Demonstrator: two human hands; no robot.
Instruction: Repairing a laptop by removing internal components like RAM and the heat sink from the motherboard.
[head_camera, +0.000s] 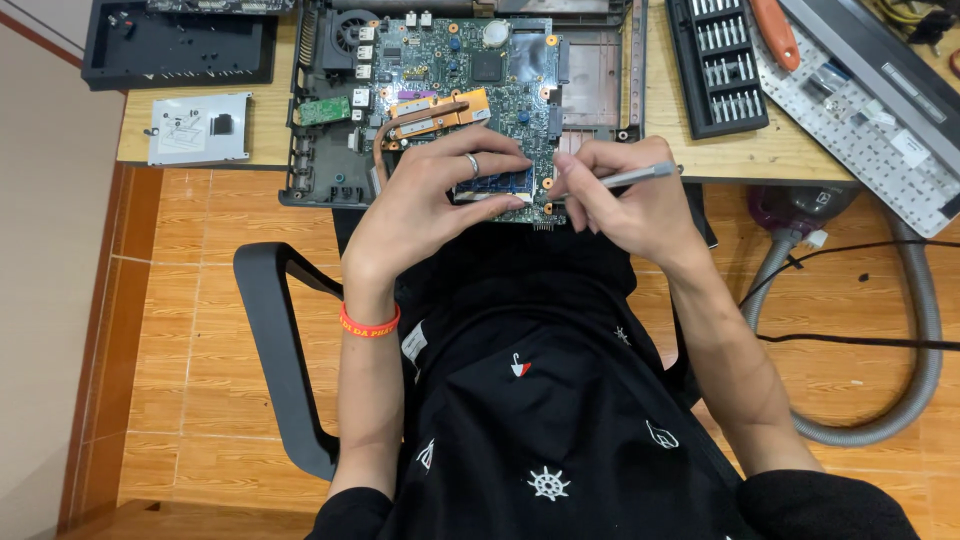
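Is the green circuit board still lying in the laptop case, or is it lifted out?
Partly lifted out. The circuit board juts past the laptop case and desk edge, held by the left hand; the right hand holds a grey tool.

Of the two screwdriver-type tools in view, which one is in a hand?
The slim silver screwdriver, pinched in the right hand beside the circuit board. The orange-handled one lies untouched on the desk.

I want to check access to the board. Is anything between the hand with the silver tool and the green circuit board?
Nothing visible is. The right hand holds the silver tool beside the circuit board; the left hand already rests on the board's near edge.
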